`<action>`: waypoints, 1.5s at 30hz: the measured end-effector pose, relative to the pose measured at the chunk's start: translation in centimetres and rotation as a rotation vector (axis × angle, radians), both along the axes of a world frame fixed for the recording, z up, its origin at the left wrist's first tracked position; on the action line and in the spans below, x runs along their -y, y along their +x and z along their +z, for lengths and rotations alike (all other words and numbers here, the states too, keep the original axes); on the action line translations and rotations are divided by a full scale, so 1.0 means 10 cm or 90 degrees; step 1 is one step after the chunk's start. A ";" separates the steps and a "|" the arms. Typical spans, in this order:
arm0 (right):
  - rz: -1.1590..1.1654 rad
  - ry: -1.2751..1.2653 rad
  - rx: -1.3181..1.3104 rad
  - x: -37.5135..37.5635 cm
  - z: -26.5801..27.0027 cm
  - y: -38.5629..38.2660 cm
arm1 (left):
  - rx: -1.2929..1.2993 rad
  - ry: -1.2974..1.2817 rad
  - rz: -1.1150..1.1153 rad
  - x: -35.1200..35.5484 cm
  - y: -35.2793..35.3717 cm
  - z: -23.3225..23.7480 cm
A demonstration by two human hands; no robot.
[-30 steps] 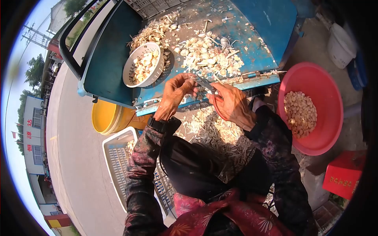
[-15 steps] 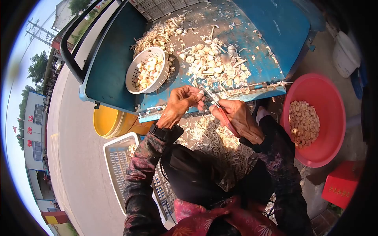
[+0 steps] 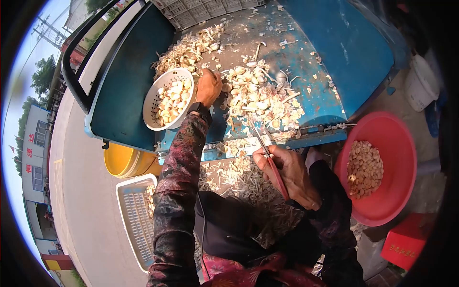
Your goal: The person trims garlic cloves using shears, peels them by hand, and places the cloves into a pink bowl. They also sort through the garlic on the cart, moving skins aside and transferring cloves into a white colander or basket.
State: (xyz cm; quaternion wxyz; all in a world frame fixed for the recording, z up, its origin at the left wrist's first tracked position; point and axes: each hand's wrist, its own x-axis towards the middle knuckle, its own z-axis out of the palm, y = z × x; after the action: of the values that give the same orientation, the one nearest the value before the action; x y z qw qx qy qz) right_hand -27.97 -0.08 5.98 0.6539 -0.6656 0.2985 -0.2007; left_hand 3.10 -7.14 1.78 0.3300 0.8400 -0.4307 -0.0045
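My left hand (image 3: 209,87) reaches out over the blue metal bed, beside the right rim of a white perforated bowl (image 3: 149,106). Its fingers curl down by the heap of garlic and peelings (image 3: 179,58); their tips and anything in them are hidden. Peeled garlic cloves (image 3: 173,101) lie in the bowl. My right hand (image 3: 291,174) is closed around red-handled scissors (image 3: 277,177), their blades pointing up and away over the bed's front edge. Just beyond the blades spreads a pile of garlic cloves, stems and skins (image 3: 260,95).
A red basin (image 3: 404,177) holding many cloves (image 3: 366,167) stands at the right, above a red box (image 3: 406,241). At the left are a yellow bucket (image 3: 117,160) and a white plastic crate (image 3: 125,205). Stems and peelings (image 3: 239,174) litter the ground below the bed.
My left hand has left the scissors' tips and moved forward and left to beside the bowl. The right hand still grips the scissors, slightly lower in view.
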 end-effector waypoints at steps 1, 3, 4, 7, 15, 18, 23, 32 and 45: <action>-0.006 0.009 0.015 -0.01 -0.02 0.01 | 0.016 0.090 -0.041 0.04 0.07 -0.05; -0.001 0.028 0.018 -0.01 -0.02 0.00 | 0.047 0.179 -0.075 0.06 0.13 -0.13; 0.007 0.049 0.025 -0.03 -0.02 -0.01 | 0.047 0.182 -0.077 0.06 0.13 -0.16; 0.019 0.049 0.019 -0.01 -0.05 0.00 | 0.015 0.129 -0.075 -0.08 0.08 -0.15; -0.051 -0.178 -0.097 -0.02 0.01 0.02 | -0.916 -0.160 -0.209 -0.88 -0.59 0.40; -0.081 -0.280 -0.096 -0.05 -0.14 0.05 | -0.953 -0.167 -0.248 -1.13 -0.83 0.45; -0.143 -0.448 0.012 -0.06 -0.32 0.10 | -1.028 -0.245 -0.237 -1.35 -1.18 0.35; -0.126 -0.444 0.026 -0.05 -0.26 0.07 | -0.899 -0.246 -0.263 -1.37 -1.31 0.23; -0.043 -0.210 -0.073 -0.03 -0.25 0.10 | -0.858 -0.218 -0.263 -1.35 -1.23 0.25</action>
State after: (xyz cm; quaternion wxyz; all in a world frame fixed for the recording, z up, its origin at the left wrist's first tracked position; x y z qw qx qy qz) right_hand -26.94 0.26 3.45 0.5105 -0.7638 0.3207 -0.2306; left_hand -9.18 6.32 4.29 0.6431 0.4927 -0.2782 -0.5160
